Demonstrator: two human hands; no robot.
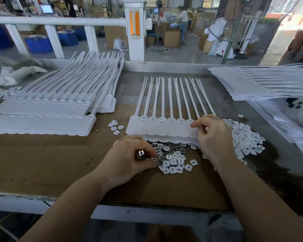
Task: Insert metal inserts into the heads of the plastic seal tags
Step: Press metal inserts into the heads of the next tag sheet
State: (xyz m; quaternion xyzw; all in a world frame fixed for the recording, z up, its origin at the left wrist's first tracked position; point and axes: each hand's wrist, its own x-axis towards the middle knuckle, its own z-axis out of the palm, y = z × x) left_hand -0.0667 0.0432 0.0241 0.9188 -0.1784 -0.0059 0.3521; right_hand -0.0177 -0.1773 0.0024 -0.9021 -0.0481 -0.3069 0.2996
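While the left hand [129, 154] sits at the near-left edge of the loose parts pile, its curled fingers pinch a small metal insert [141, 152], shiny face up, just above the cardboard sheet [59, 163] that covers the bench. Right hand [213, 137] lies over the right end of the strip of seal tags [157, 126], fingers bent, index and thumb tips at the heads of the last tags; whether it actually grips anything cannot be told. Strip is a joined row of white tags, flags toward the person, tails fanned away; it lies on top of another like strip. Two heads, the leftmost and the fourth from left, show a metallic glint; the rest show plain slots. Directly in front of the strip: mixed heap of dark metal inserts [171, 148] and white plastic caps [175, 163]. Larger heap of white caps [245, 138] lies to the right of the right hand. Stacked tag strips [47, 109] at left, well apart from the work strip; another stack [262, 82] at far right.
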